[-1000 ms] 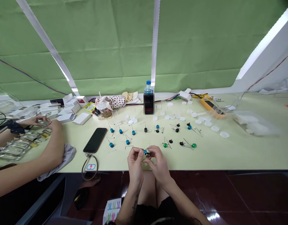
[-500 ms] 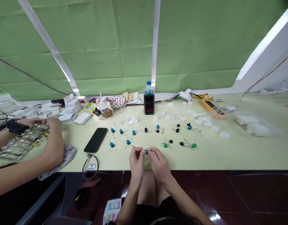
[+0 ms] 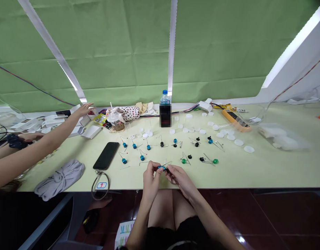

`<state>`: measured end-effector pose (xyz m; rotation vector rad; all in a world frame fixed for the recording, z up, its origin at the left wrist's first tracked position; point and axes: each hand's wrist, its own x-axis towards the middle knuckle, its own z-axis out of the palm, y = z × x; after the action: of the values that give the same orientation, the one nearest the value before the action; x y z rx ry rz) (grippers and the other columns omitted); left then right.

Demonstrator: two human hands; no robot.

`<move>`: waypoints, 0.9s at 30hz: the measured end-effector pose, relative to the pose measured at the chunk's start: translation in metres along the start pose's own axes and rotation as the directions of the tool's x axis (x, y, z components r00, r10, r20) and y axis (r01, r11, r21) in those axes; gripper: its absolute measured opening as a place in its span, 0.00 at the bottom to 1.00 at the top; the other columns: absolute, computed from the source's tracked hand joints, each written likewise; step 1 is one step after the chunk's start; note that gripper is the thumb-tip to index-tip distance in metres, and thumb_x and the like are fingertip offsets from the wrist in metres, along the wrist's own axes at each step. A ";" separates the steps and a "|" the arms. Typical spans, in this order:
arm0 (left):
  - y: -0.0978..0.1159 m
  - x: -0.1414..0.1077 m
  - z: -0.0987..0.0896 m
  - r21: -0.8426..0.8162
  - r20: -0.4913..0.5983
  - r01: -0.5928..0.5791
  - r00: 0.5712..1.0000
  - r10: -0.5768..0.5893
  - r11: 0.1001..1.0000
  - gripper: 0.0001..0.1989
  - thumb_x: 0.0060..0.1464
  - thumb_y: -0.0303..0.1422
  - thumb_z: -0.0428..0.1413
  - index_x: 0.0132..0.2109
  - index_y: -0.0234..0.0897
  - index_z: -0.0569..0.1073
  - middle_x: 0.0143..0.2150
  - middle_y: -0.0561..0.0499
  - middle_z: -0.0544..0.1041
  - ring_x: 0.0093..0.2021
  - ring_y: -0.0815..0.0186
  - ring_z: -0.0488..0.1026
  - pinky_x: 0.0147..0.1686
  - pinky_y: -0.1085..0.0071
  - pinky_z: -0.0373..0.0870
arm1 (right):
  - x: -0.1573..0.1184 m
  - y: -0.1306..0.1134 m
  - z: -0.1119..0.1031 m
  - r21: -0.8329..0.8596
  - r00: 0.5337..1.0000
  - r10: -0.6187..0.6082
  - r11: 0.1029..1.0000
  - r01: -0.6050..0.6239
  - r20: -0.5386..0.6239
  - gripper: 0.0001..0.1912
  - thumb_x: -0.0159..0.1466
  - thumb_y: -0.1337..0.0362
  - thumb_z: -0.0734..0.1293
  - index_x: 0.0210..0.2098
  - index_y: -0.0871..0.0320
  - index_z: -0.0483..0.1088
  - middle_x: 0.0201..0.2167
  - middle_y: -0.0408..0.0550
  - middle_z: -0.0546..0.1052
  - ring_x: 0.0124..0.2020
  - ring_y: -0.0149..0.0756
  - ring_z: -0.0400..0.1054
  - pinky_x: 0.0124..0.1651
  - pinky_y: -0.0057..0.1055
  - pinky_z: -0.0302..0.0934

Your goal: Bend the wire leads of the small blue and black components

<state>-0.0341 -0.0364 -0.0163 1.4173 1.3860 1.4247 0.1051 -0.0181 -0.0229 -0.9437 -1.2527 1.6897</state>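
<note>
Head view, lower centre: pinched a small shiny blue part (image 3: 161, 167) between narrowed fingertips of left hand (image 3: 150, 177), apparently for steadiness; held a small black piece (image 3: 167, 170) beside it with right hand (image 3: 181, 177). Above, laid round blue-and-black knobs (image 3: 124, 161) and thin metal wires (image 3: 208, 163) apart, seemingly against tangling.

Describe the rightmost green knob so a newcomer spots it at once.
On the pale table, find the orange meter at right. Nearer you and slightly left, the green knob ends the near row. Its closest knob is black; the only other green one sits further left.
</note>
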 end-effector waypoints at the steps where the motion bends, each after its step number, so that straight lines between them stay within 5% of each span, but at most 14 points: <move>1: 0.000 0.000 -0.001 0.019 -0.015 0.011 1.000 -0.011 1.000 0.08 0.58 0.37 0.54 0.37 0.37 0.67 0.30 0.54 0.70 0.31 0.68 0.67 0.33 0.73 0.62 | -0.001 0.000 0.001 -0.086 0.997 -0.081 0.993 0.080 -0.003 0.18 0.65 0.50 0.62 0.34 0.59 0.68 0.22 0.42 0.67 0.20 0.27 0.58 0.23 0.25 0.54; 3: 0.001 0.000 -0.002 0.041 -0.062 0.037 0.997 -0.034 0.998 0.09 0.59 0.38 0.52 0.35 0.38 0.65 0.27 0.55 0.68 0.29 0.69 0.65 0.30 0.73 0.61 | -0.003 0.002 0.002 -0.347 0.955 -0.295 0.897 0.274 -0.009 0.11 0.66 0.56 0.62 0.38 0.57 0.68 0.29 0.47 0.71 0.29 0.33 0.65 0.33 0.30 0.61; 5: 0.002 0.000 -0.005 0.033 -0.113 0.056 0.992 -0.052 0.998 0.11 0.60 0.39 0.51 0.33 0.39 0.63 0.26 0.56 0.68 0.27 0.69 0.64 0.29 0.73 0.60 | -0.005 0.006 0.001 -0.608 0.866 -0.500 0.682 0.407 0.020 0.09 0.67 0.62 0.58 0.40 0.56 0.69 0.37 0.52 0.73 0.39 0.39 0.68 0.43 0.35 0.63; 7: 0.004 0.002 -0.009 0.030 -0.148 0.064 0.987 -0.059 0.998 0.11 0.61 0.40 0.49 0.33 0.39 0.62 0.26 0.56 0.68 0.26 0.69 0.64 0.29 0.73 0.60 | -0.006 0.009 -0.003 -0.737 0.793 -0.606 0.508 0.446 0.062 0.12 0.68 0.66 0.55 0.39 0.56 0.69 0.41 0.54 0.73 0.43 0.40 0.68 0.46 0.37 0.62; 9: 0.005 0.005 -0.013 0.097 -0.151 0.050 0.988 -0.035 0.994 0.10 0.61 0.40 0.49 0.35 0.40 0.62 0.27 0.55 0.69 0.27 0.68 0.66 0.30 0.73 0.61 | -0.003 0.007 -0.010 -0.763 0.773 -0.633 0.479 0.434 0.042 0.11 0.69 0.68 0.55 0.39 0.56 0.69 0.40 0.52 0.73 0.42 0.39 0.68 0.45 0.35 0.62; 13: 0.000 0.016 -0.014 0.453 -0.002 -0.059 0.998 0.067 0.890 0.05 0.61 0.35 0.51 0.37 0.40 0.64 0.32 0.52 0.73 0.33 0.64 0.70 0.34 0.71 0.63 | 0.009 -0.012 -0.028 -0.812 0.787 -0.615 0.482 0.329 -0.045 0.07 0.67 0.66 0.60 0.37 0.55 0.70 0.39 0.49 0.73 0.42 0.39 0.68 0.45 0.34 0.61; 17: -0.017 0.030 -0.002 0.797 0.184 -0.224 0.975 0.128 0.560 0.05 0.61 0.28 0.49 0.35 0.38 0.66 0.31 0.49 0.74 0.35 0.59 0.70 0.32 0.68 0.61 | 0.027 -0.030 -0.035 -0.923 0.864 -0.502 0.340 0.178 -0.018 0.07 0.67 0.67 0.59 0.37 0.56 0.69 0.37 0.47 0.75 0.39 0.38 0.68 0.42 0.33 0.59; 20: -0.025 0.037 0.006 0.876 0.270 -0.311 0.950 0.159 0.370 0.05 0.59 0.25 0.50 0.36 0.37 0.68 0.32 0.47 0.74 0.36 0.58 0.70 0.34 0.67 0.62 | 0.041 -0.032 -0.031 -0.978 0.930 -0.367 0.190 0.086 0.011 0.07 0.67 0.69 0.59 0.36 0.57 0.68 0.34 0.46 0.76 0.34 0.36 0.69 0.36 0.30 0.56; 27: -0.029 0.037 0.008 0.880 0.302 -0.341 0.939 0.166 0.330 0.03 0.56 0.24 0.54 0.37 0.36 0.70 0.33 0.47 0.74 0.37 0.58 0.70 0.36 0.66 0.64 | 0.059 -0.019 -0.030 -0.992 0.948 -0.317 0.102 0.069 0.034 0.05 0.62 0.71 0.65 0.30 0.56 0.69 0.30 0.46 0.76 0.35 0.39 0.69 0.32 0.30 0.52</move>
<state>-0.0392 0.0067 -0.0370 2.4997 2.0593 0.5209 0.1121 0.0498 -0.0170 -1.5200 -2.2975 0.2206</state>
